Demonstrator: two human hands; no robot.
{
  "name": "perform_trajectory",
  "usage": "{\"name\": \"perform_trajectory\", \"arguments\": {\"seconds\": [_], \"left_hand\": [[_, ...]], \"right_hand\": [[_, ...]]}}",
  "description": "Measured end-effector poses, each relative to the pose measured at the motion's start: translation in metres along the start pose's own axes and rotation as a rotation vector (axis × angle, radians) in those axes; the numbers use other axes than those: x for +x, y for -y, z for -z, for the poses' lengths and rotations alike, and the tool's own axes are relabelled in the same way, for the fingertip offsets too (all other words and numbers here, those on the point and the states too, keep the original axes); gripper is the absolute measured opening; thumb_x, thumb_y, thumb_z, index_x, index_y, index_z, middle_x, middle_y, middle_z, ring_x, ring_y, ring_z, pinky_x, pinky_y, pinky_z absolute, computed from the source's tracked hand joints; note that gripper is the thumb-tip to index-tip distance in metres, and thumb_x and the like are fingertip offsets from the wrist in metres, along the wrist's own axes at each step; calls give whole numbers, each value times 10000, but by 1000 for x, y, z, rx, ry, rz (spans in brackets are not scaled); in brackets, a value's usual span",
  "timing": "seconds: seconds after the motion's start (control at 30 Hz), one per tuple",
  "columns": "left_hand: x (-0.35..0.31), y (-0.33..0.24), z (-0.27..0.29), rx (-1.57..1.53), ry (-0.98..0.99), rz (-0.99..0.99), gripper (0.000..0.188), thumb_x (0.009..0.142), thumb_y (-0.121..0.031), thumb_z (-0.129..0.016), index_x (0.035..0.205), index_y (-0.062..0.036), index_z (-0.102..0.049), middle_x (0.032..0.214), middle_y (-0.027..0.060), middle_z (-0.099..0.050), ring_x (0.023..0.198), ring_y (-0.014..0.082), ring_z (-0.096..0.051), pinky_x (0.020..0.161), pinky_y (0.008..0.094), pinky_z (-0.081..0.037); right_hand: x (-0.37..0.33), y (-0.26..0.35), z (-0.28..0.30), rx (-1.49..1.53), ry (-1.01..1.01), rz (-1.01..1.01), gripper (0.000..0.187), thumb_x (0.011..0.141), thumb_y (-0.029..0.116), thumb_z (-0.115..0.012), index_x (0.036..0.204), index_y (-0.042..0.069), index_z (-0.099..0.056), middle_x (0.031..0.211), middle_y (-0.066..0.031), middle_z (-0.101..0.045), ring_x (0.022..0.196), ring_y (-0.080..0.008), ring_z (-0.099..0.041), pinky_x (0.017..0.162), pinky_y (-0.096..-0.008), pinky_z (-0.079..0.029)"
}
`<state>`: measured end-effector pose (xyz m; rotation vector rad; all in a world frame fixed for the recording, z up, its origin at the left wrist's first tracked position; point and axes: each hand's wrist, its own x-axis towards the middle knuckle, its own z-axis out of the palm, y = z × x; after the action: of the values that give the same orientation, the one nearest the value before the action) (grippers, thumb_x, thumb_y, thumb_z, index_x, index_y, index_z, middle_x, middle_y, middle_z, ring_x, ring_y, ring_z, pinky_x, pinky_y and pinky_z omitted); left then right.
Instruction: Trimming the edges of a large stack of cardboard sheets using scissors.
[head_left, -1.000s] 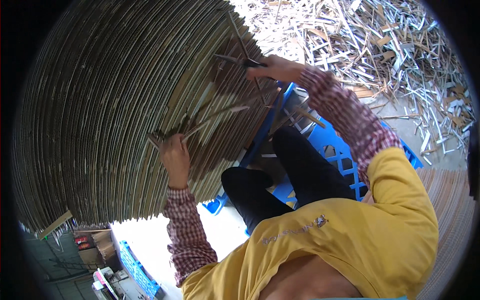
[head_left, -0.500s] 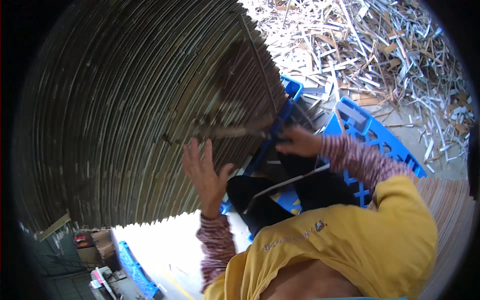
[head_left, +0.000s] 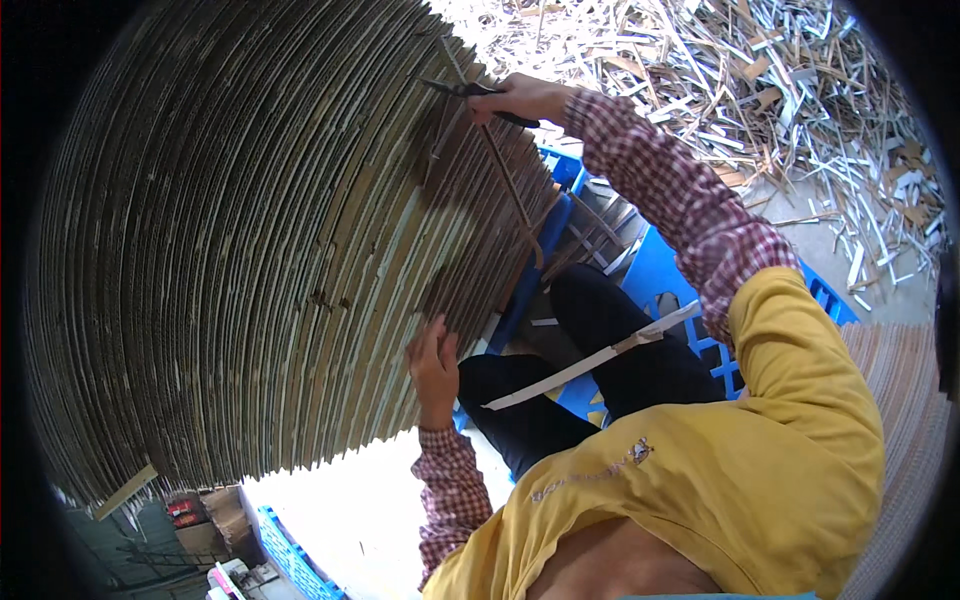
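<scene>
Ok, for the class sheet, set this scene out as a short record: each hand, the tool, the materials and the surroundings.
Right hand: closed around a dark plier-like tool
Tool direction: tip toward the stack of cardboard sheets
Left hand: no object visible in it; at the stack's lower right part, contact unclear
Pale strip: crosses in front of both thighs; whether it rests on them is unclear
Floor scraps: many loose strips, upper right
Blue plastic piece: openwork, beside the legs
</scene>
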<state>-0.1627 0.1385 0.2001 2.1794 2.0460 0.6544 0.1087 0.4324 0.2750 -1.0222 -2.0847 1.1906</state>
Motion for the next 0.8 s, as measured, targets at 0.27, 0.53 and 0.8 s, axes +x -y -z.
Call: {"name": "perform_trajectory", "arguments": {"seconds": [0.27, 0.53, 0.8], "left_hand": [[-46, 7, -16, -120, -16, 170, 266, 850, -167, -515, 1082, -39, -545, 909, 133, -602, 841, 287, -557, 773, 372, -405], [-72, 15, -43, -8, 41, 180, 246, 835, -174, -534, 1041, -44, -565, 958, 127, -567, 934, 295, -504, 850, 393, -367], [-76, 17, -62, 8, -13, 229, 251, 818, -198, -550, 1029, -66, -577, 1008, 126, -546, 999, 290, -470, 900, 409, -313]], "right_hand": [[-13, 10, -44, 90, -390, 12, 427, 809, 435, -530, 729, 23, -607, 593, -34, -553, 523, -177, -537, 493, -308, -454], [-79, -4, -61, -41, 217, 56, 418, 823, 399, -523, 878, -3, -620, 669, -141, -591, 606, -194, -559, 575, -358, -441], [47, -14, -13, 34, -37, 55, 459, 821, 478, -509, 827, 47, -670, 802, -70, -626, 779, -136, -567, 753, -263, -433]]}}
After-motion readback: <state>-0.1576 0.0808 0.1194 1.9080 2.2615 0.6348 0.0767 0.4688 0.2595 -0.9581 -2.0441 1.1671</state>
